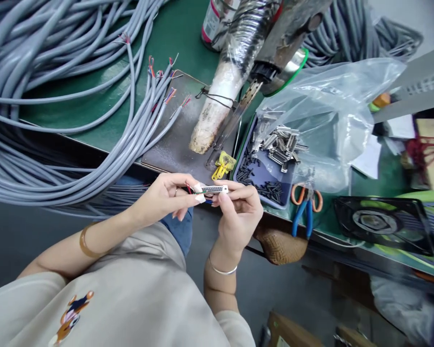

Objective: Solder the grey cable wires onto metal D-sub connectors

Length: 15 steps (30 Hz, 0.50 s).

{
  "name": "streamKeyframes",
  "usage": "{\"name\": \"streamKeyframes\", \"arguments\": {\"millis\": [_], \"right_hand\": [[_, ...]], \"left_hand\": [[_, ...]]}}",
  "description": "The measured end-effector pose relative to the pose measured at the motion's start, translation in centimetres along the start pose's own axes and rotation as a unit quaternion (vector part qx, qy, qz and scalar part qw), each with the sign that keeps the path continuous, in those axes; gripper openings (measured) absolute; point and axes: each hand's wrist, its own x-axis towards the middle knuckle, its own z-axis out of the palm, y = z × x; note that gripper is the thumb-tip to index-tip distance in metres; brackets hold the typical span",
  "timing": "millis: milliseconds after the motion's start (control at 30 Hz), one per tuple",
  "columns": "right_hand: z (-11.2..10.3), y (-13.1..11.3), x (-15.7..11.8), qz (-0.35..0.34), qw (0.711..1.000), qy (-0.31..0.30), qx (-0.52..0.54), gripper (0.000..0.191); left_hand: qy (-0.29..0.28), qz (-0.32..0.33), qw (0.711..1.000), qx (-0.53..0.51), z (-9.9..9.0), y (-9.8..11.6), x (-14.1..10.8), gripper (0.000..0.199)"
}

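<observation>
Between my two hands, at the table's front edge, is a small metal-framed connector (215,189) with a row of contacts. My left hand (169,195) pinches its left end, where thin red and green wires show. The fingers of my right hand (240,205) close on its right end, thumb in front. Just behind the connector lies a yellow clip (224,165) on a dark plate (173,144). Right of the plate, a tray (287,195) holds metal connectors (284,144) and small black pieces (269,190).
Grey cables (123,164) with stripped ends cover the left. A foil-wrapped tube (235,62) hangs over the plate. To the right are a plastic bag (332,120), blue-handled pliers (304,217), orange-handled scissors (317,200) and a black fan (383,224).
</observation>
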Motion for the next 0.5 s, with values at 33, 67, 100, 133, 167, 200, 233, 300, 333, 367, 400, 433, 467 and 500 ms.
{"name": "streamKeyframes", "arguments": {"millis": [33, 67, 100, 133, 167, 200, 233, 300, 333, 367, 400, 433, 467, 500], "right_hand": [[0.31, 0.2, -0.07, 0.001, 1.0, 0.0, 0.003, 0.024], [0.49, 0.32, -0.11, 0.001, 1.0, -0.002, 0.002, 0.024], [0.58, 0.36, -0.14, -0.001, 1.0, -0.005, -0.003, 0.023], [0.58, 0.36, -0.16, -0.004, 1.0, -0.009, -0.009, 0.023], [0.53, 0.35, -0.17, -0.009, 1.0, -0.012, -0.015, 0.021], [0.45, 0.33, -0.19, -0.016, 1.0, -0.013, -0.02, 0.02], [0.35, 0.33, -0.2, -0.024, 0.999, -0.014, -0.021, 0.018], [0.17, 0.34, -0.24, -0.044, 0.999, -0.019, -0.018, 0.016], [0.12, 0.34, -0.28, -0.055, 0.998, -0.023, -0.017, 0.015], [0.11, 0.33, -0.32, -0.066, 0.997, -0.028, -0.019, 0.015], [0.13, 0.31, -0.37, -0.073, 0.996, -0.033, -0.023, 0.016], [0.19, 0.26, -0.41, -0.078, 0.996, -0.033, -0.031, 0.016], [0.27, 0.18, -0.43, -0.081, 0.996, -0.024, -0.04, 0.015], [0.36, 0.08, -0.41, -0.085, 0.995, -0.004, -0.05, 0.013]], "left_hand": [[0.006, 0.003, 1.0, -0.005, -0.09, -0.04, -0.01, 0.017], [0.013, 0.008, 1.0, -0.009, -0.21, -0.07, -0.03, 0.016], [0.021, 0.014, 1.0, -0.011, -0.32, -0.09, -0.05, 0.016], [0.027, 0.019, 0.999, -0.012, -0.42, -0.1, -0.08, 0.015], [0.031, 0.023, 0.999, -0.011, -0.49, -0.1, -0.11, 0.014], [0.03, 0.024, 0.999, -0.009, -0.53, -0.09, -0.15, 0.014], [0.029, 0.025, 0.999, -0.008, -0.53, -0.07, -0.19, 0.013], [0.029, 0.023, 0.999, -0.007, -0.48, 0.0, -0.22, 0.014], [0.031, 0.021, 0.999, -0.008, -0.44, 0.04, -0.22, 0.014], [0.034, 0.02, 0.999, -0.01, -0.41, 0.07, -0.2, 0.015], [0.038, 0.021, 0.999, -0.012, -0.39, 0.1, -0.17, 0.017], [0.041, 0.023, 0.999, -0.011, -0.38, 0.13, -0.13, 0.018], [0.044, 0.024, 0.999, -0.008, -0.39, 0.14, -0.08, 0.02], [0.046, 0.027, 0.999, -0.004, -0.41, 0.15, -0.03, 0.022]]}}
